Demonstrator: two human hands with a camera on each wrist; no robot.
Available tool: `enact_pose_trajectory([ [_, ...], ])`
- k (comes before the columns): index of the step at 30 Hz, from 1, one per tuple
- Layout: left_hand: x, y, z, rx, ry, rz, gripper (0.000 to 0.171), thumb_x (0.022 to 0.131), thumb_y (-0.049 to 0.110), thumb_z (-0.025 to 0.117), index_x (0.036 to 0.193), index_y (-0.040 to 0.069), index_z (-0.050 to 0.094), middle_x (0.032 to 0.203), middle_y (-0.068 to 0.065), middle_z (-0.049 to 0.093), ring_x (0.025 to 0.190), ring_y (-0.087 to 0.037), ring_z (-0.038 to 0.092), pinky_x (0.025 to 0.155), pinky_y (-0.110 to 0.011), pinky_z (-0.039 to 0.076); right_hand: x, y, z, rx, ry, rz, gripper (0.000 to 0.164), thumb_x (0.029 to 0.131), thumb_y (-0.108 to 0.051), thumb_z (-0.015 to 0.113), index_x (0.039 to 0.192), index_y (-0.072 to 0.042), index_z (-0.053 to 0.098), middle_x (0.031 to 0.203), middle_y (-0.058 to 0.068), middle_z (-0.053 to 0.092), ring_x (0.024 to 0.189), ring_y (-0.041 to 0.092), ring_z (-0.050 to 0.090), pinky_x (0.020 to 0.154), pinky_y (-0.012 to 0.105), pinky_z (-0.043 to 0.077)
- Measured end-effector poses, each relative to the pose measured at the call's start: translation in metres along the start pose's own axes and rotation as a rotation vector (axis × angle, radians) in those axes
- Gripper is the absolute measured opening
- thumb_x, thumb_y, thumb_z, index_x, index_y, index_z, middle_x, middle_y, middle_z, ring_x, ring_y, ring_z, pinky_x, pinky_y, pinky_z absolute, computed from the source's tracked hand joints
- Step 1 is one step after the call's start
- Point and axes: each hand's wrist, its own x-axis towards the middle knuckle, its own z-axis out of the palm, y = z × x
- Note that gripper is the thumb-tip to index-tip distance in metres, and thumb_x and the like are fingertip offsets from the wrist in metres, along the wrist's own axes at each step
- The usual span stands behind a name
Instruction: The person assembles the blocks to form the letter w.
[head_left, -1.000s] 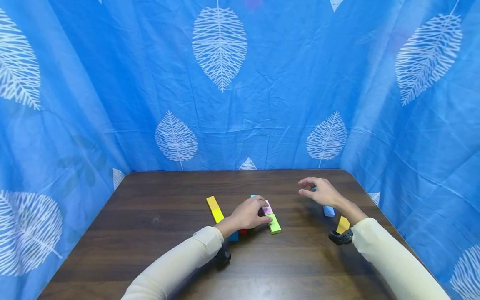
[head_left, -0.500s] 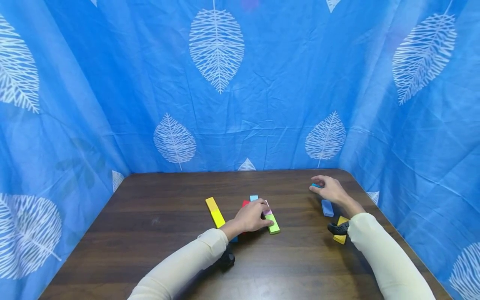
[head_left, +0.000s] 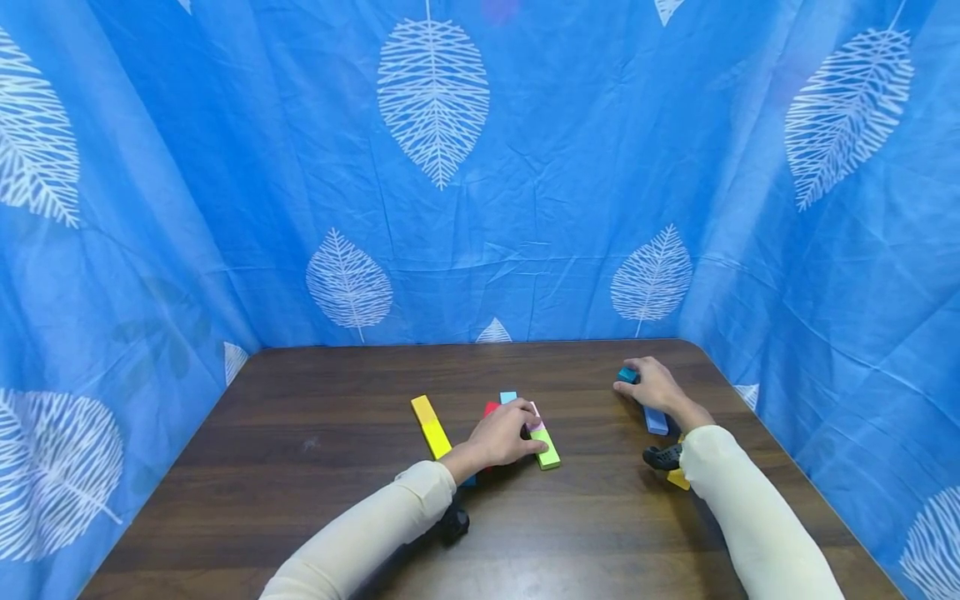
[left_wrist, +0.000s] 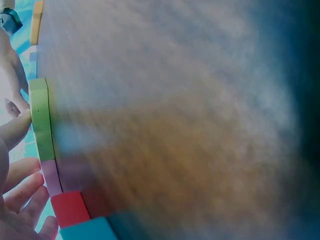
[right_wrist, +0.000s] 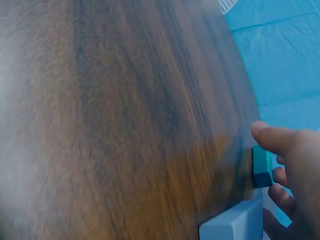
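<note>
In the head view my left hand (head_left: 504, 435) rests at a line of small blocks. Its thumb touches the green block (head_left: 545, 450), and its fingers lie along the pink block (left_wrist: 51, 176). A red block (left_wrist: 70, 207) and a blue block (left_wrist: 89, 229) continue beyond the pink one in the left wrist view. At the far right of the table, my right hand (head_left: 654, 387) pinches a teal block (head_left: 627, 375) between thumb and fingers. Just below that hand lies a periwinkle-blue block (head_left: 655, 421), partly hidden by it.
Yellow blocks (head_left: 432, 429) form a slanting line left of the left hand. A light blue block (head_left: 507, 397) sits behind the left hand. Orange-yellow blocks (head_left: 678, 479) lie partly under the right wrist. A blue leaf-print curtain (head_left: 480, 208) surrounds the wooden table (head_left: 315, 483).
My right hand has moved in to the teal block and closed its fingers about it, its forearm shifting left. The left hand has stayed nearly still at the green and pink blocks.
</note>
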Motion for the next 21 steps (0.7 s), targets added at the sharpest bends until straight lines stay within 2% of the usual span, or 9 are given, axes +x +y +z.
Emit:
enact_pose_trajectory([
  [4, 0.0, 0.0, 0.0, -0.003, 0.005, -0.003, 0.043, 0.09, 0.038, 0.083, 0.124, 0.012, 0.077, 0.126, 0.002, 0.063, 0.109, -0.014, 0.059, 0.092, -0.027, 0.052, 0.004, 0.002, 0.003, -0.026, 0.003, 0.018, 0.053, 0.102, -0.018, 0.065, 0.142, 0.015, 0.05, 0.139, 0.038, 0.046, 0.129, 0.054, 0.044, 0.105, 0.066, 0.039],
  [10, 0.0, 0.0, 0.001, -0.011, 0.008, 0.013, 0.043, 0.09, 0.038, 0.083, 0.124, 0.012, 0.077, 0.126, 0.001, 0.063, 0.109, -0.014, 0.059, 0.092, -0.026, 0.051, 0.004, 0.002, 0.001, 0.02, -0.01, 0.03, 0.036, 0.1, -0.005, 0.065, 0.131, 0.013, 0.059, 0.129, 0.034, 0.059, 0.122, 0.051, 0.053, 0.099, 0.063, 0.046],
  [16, 0.0, -0.001, 0.0, -0.025, 0.015, 0.008, 0.045, 0.089, 0.037, 0.083, 0.125, 0.011, 0.076, 0.127, 0.0, 0.064, 0.111, -0.016, 0.06, 0.093, -0.027, 0.052, 0.004, -0.007, 0.0, 0.087, -0.037, -0.008, 0.035, 0.099, -0.005, 0.068, 0.131, 0.009, 0.062, 0.126, 0.03, 0.062, 0.116, 0.047, 0.058, 0.096, 0.06, 0.05],
  [21, 0.001, -0.002, 0.001, -0.043, 0.021, 0.0, 0.047, 0.088, 0.039, 0.085, 0.125, 0.011, 0.076, 0.128, 0.001, 0.064, 0.112, -0.015, 0.06, 0.094, -0.027, 0.052, -0.001, -0.018, 0.002, 0.159, -0.043, -0.056, 0.033, 0.096, -0.004, 0.073, 0.126, 0.007, 0.065, 0.113, 0.021, 0.067, 0.105, 0.037, 0.061, 0.088, 0.052, 0.054],
])
